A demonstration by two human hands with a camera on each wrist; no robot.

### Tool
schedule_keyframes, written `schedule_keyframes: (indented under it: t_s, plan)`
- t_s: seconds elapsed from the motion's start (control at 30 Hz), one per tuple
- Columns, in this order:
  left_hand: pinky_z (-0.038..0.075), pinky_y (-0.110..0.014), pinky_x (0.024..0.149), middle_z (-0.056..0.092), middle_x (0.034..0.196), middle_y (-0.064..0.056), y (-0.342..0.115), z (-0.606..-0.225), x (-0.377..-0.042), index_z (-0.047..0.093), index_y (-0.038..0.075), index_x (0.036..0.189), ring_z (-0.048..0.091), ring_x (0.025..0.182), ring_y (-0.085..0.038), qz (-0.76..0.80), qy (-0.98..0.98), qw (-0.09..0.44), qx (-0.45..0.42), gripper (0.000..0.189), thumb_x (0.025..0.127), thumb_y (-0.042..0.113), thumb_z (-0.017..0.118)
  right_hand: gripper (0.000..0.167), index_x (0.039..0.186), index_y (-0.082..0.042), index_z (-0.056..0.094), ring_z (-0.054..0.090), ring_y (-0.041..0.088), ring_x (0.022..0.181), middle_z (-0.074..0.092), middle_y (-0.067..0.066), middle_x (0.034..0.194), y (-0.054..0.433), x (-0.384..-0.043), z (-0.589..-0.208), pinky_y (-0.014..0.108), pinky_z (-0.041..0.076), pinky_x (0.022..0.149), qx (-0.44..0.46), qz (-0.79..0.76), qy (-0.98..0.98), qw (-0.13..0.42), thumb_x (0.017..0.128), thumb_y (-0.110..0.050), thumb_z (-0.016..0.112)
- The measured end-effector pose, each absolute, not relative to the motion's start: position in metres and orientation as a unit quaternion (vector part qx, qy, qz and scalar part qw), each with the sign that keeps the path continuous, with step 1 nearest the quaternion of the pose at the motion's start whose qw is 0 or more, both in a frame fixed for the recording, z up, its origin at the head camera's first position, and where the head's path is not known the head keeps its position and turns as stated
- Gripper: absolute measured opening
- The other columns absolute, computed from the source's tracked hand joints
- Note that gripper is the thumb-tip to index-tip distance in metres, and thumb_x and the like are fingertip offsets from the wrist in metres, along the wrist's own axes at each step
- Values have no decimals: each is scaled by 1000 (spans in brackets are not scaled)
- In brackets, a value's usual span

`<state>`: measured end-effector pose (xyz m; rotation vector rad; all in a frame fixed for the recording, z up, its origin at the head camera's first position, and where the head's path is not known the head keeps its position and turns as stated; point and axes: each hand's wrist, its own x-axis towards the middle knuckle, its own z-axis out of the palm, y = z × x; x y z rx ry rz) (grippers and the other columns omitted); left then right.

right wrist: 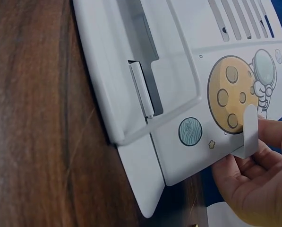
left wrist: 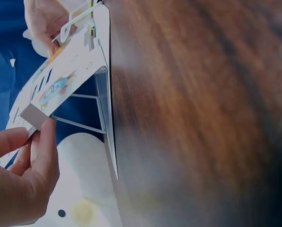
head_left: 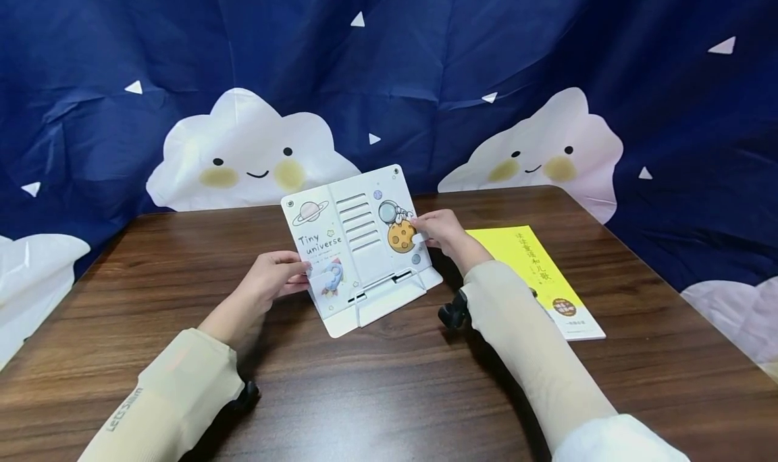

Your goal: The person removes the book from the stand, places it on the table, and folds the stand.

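Note:
A white metal book stand [head_left: 365, 242] printed with planets, an astronaut and "Tiny universe" stands on the table, its back panel tilted up on wire supports seen in the left wrist view. My left hand [head_left: 271, 277] pinches the panel's left edge, beside a small side tab [left wrist: 34, 116]. On the opposite edge, my right hand [head_left: 446, 232] grips the panel next to a white side clip [right wrist: 250, 132], thumb and fingers on both sides of it. Along the panel's lower front runs a wire page holder [head_left: 392, 290]. Part of the base is hidden behind the panel.
Right of the stand, partly behind my right forearm, lies a yellow and white book [head_left: 523, 259]. The brown wooden table [head_left: 340, 394] extends around both. A dark blue cloth [head_left: 389, 57] with smiling clouds hangs behind the table's far edge.

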<state>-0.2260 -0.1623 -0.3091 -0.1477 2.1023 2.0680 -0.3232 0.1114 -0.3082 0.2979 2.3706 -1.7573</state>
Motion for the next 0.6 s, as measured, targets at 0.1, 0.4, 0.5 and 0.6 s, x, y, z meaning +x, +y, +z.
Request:
schedule_keyframes:
  t_s: [0.1,0.4,0.5,0.6]
  plan:
    - [49,-34,68,58,74,-8,-161,-310,-224,51,-9,86,59,62,-16,706,700,95,-46,7,81,-4,53,26,101,4,58,47,21,89,51,12,103,111,-326,-309,34,42,80,100,-596,792,86,84,-15,57]
    - [50,-33,66,58,70,-7,-160,-310,-216,54,-5,76,58,61,-16,723,682,109,-30,4,80,-7,53,25,100,5,59,45,21,97,51,11,106,104,-332,-306,34,40,85,104,-607,784,77,82,-13,59]
    - [49,-34,68,59,69,-8,-159,-309,-214,55,-4,76,59,61,-17,732,670,117,-28,5,78,-8,54,25,99,4,60,47,20,94,52,10,103,102,-334,-307,34,40,84,105,-610,782,70,81,-13,61]
    - [48,-35,70,60,70,-9,-157,-308,-212,56,-4,76,59,63,-17,736,664,129,-25,6,78,-9,54,24,97,3,61,48,19,87,54,9,100,100,-337,-307,33,41,81,105,-605,787,63,80,-14,62]
